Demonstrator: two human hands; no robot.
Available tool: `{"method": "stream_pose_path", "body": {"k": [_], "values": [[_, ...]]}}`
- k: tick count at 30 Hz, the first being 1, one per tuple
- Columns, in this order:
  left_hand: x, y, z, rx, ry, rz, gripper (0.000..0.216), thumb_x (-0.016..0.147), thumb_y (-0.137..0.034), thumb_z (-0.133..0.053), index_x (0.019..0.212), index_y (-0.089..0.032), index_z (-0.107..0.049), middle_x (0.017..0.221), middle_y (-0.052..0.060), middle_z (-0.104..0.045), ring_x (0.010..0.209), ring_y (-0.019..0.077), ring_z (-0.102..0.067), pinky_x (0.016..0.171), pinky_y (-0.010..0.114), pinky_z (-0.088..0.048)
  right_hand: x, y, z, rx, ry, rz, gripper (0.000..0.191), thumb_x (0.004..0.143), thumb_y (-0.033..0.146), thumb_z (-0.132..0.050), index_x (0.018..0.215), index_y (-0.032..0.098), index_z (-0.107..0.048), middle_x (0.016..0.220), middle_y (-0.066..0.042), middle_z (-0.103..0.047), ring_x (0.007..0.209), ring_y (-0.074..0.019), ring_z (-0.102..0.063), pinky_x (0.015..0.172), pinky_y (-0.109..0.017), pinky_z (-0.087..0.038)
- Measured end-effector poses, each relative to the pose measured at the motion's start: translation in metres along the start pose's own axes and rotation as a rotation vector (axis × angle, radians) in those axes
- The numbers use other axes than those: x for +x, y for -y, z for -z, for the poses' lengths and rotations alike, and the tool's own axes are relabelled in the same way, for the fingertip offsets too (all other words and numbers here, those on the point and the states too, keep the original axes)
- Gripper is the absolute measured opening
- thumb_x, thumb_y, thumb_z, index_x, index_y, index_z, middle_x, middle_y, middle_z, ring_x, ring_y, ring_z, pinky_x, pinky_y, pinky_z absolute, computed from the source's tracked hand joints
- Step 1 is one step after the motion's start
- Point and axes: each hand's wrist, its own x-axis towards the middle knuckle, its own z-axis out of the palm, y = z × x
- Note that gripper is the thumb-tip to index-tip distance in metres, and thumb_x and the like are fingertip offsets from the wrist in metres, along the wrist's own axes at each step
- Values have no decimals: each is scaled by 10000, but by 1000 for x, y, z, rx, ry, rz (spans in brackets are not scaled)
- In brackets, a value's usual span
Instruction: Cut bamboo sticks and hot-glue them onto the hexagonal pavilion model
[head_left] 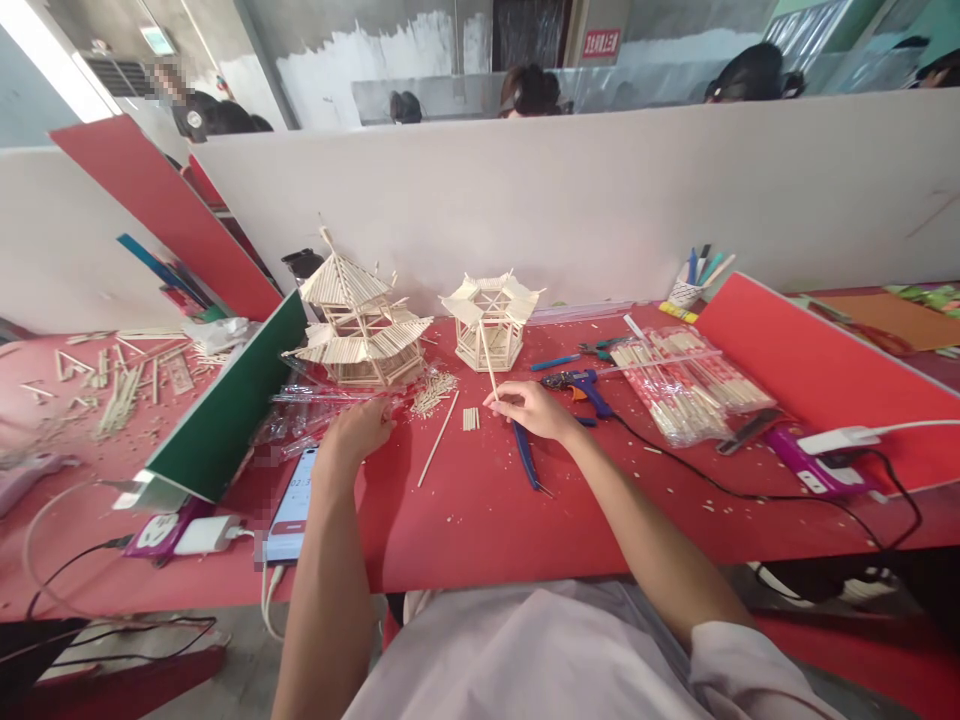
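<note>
Right hand [529, 408] pinched a tilted stick [487, 358]. Left hand [361, 430] sat by plastic wrappers [301, 408], grip unclear. Small pavilion [516, 304] stood near the worktop's [450, 540] far edge.

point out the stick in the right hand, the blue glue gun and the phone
Stick [488, 360]: head view, middle of its exposed length.
Blue glue gun [588, 381]: head view, on its body.
Phone [295, 503]: head view, on its screen.

The right hand [531, 409] held a thin pale wooden stick [487, 350]; the left hand [358, 430] was near clear crinkled plastic [298, 408] on the red desk [450, 540].
</note>
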Motion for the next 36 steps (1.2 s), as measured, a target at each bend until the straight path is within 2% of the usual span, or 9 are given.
{"method": "stream_pose_path", "body": {"k": [5,10,12,14,17,20,25,31,36], "values": [[0,-3,4,-2,19,-47,328,930,-320,-518,1221,-210,-622,1081,119,-743,993,293,-706,786,334,-506,0,-1,1,23,-8,-8,291,869,463,-670,912,182,-733,770,-37,-695,684,-169,-661,607,-289,-537],[5,-18,17,-81,3,-279,209,934,-222,-471,1040,-211,-651,1043,81,-731,960,239,-694,806,309,-490,2,-5,-1,29,-38,8,290,861,467,-676,900,184,-730,880,-63,-711,720,-172,-684,596,-275,-539],[10,-31,23,-121,-11,-333,230,944,-210,-439,1059,-222,-638,1012,66,-731,910,236,-696,778,319,-493,2,-7,-2,28,-58,7,281,861,458,-676,898,184,-723,868,-62,-713,699,-171,-684,594,-277,-537],[17,-46,24,-169,-61,-431,245,930,-199,-474,1127,-226,-619,1093,70,-717,973,231,-686,809,317,-499,2,-8,-1,28,-84,-8,272,863,449,-672,906,183,-712,825,-54,-714,680,-177,-683,597,-284,-535],[29,-70,15,-220,-123,-635,283,939,-263,-542,1213,-223,-597,1226,87,-665,1151,249,-627,940,345,-494,2,-7,2,24,-129,-8,275,857,452,-674,926,188,-704,852,-60,-730,738,-202,-702,616,-295,-540],[37,-86,-3,-249,-153,-811,328,943,-268,-557,1264,-206,-589,1238,109,-641,1171,259,-607,1008,384,-478,2,-6,4,16,-143,18,282,854,452,-674,945,187,-710,865,-61,-731,772,-206,-702,640,-297,-542],[38,-88,-23,-243,-197,-843,397,956,-334,-573,1323,-185,-565,1332,124,-615,1223,288,-580,1057,419,-450,1,-4,5,4,-144,4,255,858,425,-656,941,187,-699,858,-55,-716,762,-199,-696,634,-287,-537],[40,-80,-25,-224,-164,-818,374,969,-341,-578,1304,-177,-600,1207,125,-684,1157,281,-614,1041,402,-448,1,-3,5,-9,-148,3,239,863,415,-648,936,191,-690,880,-57,-714,760,-198,-697,626,-287,-539],[40,-78,-25,-231,-137,-810,362,972,-373,-584,1286,-196,-620,1200,123,-695,1136,276,-636,1008,393,-472,0,-2,6,6,-156,-15,238,865,412,-646,946,190,-678,876,-52,-706,747,-194,-712,616,-279,-539]]}}
